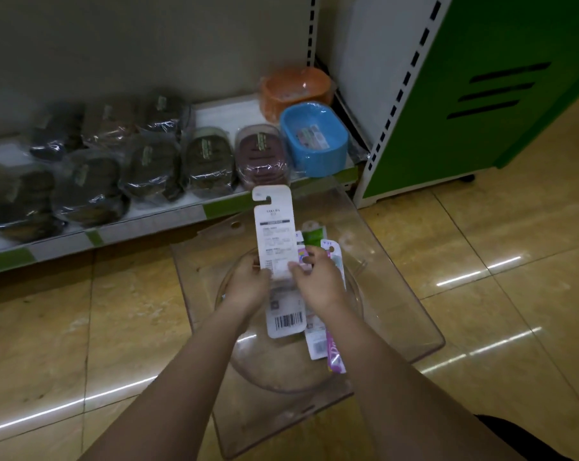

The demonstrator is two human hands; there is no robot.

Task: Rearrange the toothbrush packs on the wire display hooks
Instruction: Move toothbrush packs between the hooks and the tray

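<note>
A: How will that tall white carded toothbrush pack (279, 261) handle?

B: Light, I'd guess. Thin card back, fairly stiff but it would crease if squeezed. Best held by the side edges at mid-height, keeping the hook slot at the top free.

A: Hands?

B: Left hand (248, 284) pinches the left edge, fingers curled round it. Right hand (318, 281) grips the right edge, and looks to hold the fan of coloured packs (328, 327) behind it, green and pink among them.

A: Where is it all?

B: Held upright in the middle, above a clear plastic bowl-shaped tray (397, 294) on the tiled floor (481, 294). No wire hooks in view. Low shelf (215, 108) with wrapped soap dishes sits far left.
</note>
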